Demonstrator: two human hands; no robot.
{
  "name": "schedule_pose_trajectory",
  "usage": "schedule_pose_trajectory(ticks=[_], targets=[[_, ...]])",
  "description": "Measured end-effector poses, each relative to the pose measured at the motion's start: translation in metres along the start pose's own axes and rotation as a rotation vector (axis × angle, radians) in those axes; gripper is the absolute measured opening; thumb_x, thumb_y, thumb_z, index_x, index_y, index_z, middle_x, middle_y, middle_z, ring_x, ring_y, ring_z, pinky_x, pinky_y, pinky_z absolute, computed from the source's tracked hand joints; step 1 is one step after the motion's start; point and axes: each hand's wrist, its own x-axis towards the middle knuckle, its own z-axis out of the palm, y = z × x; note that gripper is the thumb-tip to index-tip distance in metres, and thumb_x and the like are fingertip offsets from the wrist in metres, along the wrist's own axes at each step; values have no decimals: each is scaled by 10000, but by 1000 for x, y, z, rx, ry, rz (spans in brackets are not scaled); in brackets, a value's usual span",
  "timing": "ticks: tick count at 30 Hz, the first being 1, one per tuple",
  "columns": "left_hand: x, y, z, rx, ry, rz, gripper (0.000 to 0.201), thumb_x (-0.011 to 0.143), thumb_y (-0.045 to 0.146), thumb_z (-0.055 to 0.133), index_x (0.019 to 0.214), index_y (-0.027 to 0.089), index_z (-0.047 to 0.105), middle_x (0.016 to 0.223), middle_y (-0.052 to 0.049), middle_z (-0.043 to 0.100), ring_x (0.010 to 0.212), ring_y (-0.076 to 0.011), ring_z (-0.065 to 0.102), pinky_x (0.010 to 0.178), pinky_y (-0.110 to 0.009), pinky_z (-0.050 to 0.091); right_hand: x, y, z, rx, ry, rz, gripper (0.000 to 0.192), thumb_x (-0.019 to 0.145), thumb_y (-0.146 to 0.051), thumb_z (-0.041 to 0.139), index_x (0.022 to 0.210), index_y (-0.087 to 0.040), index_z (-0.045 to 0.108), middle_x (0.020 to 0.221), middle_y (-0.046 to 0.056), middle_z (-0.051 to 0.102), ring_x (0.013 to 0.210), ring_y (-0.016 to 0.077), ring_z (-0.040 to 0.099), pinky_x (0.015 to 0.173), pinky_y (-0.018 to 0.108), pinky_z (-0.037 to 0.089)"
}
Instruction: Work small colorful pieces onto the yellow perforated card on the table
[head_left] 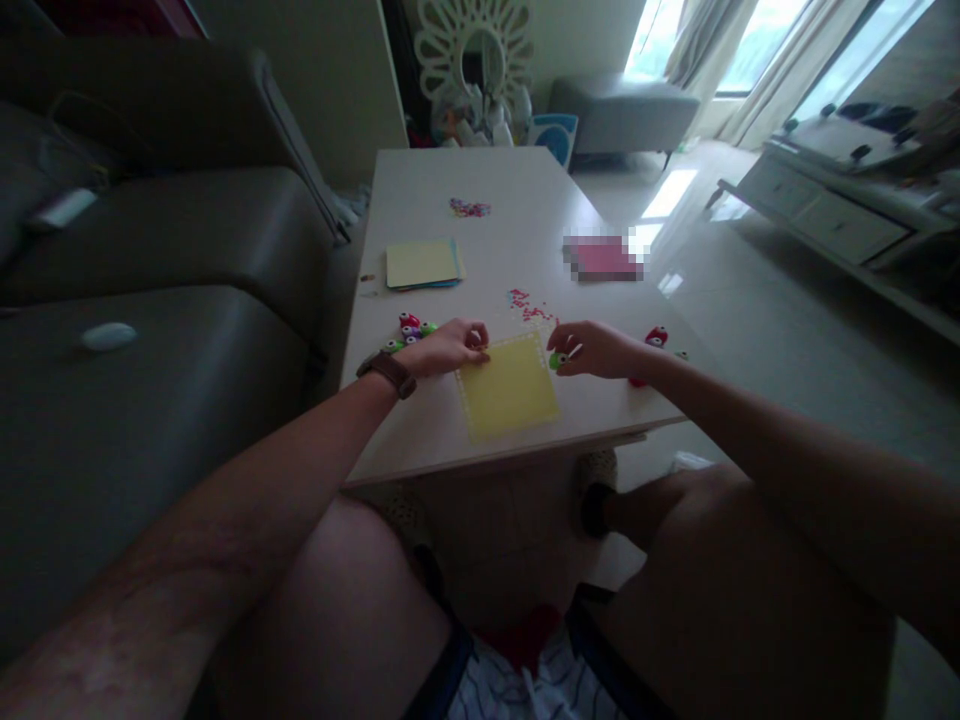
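Quite flat, pale-edged yellow sheet (511, 394)

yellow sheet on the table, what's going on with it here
Someone is sitting at the white table with both hands at the yellow sheet. Their left hand touches its far left corner, while the right hand holds a green googly-eyed piece by the sheet's right edge. Small red bits lie scattered just beyond, and a paper stack sits farther back on the left.
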Motion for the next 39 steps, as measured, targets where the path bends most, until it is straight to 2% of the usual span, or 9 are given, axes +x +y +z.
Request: schedule_pose_trajectory(ticks=[13, 18, 32, 36, 39], targets=[[-1, 0, -1, 25, 17, 5, 240, 719, 272, 708, 870, 164, 556, 810, -43, 660, 701, -135, 563, 666, -259, 424, -1, -4, 3, 34, -5, -18, 297, 664, -293, 769, 906, -195, 627, 798, 26, 684, 769, 172, 637, 686, 303, 492], [0, -4, 0, 45, 11, -48, 259, 716, 258, 712, 909, 164, 568, 863, -62, 677, 754, -162, 616, 671, -268, 447, 0, -2, 5, 46, -33, 26, 276, 652, -307, 774, 842, -192, 610, 747, 12, 678, 717, 159, 631, 633, 283, 472], [-3, -2, 2, 39, 4, -83, 274, 725, 233, 718, 954, 152, 591, 890, -73, 671, 763, -180, 623, 656, -283, 460, 4, 2, 13, -59, -32, -29, 246, 639, -286, 786, 769, -183, 604, 715, -6, 624, 657, 130, 549, 593, 270, 409], [-3, -1, 3, 88, -7, -89, 320, 740, 234, 721, 1024, 147, 601, 910, -76, 677, 786, -189, 637, 663, -285, 464, 1, -5, 12, -132, -75, -33, 206, 672, -295, 774, 754, -179, 626, 688, -11, 621, 634, 123, 528, 594, 271, 394], [-3, -1, 7, 152, -19, -77, 338, 755, 230, 717, 1060, 143, 598, 918, -76, 676, 789, -187, 634, 674, -284, 465, -1, -11, 13, -168, -150, -13, 181, 686, -286, 769, 797, -177, 677, 786, 20, 693, 705, 142, 586, 660, 281, 434]])
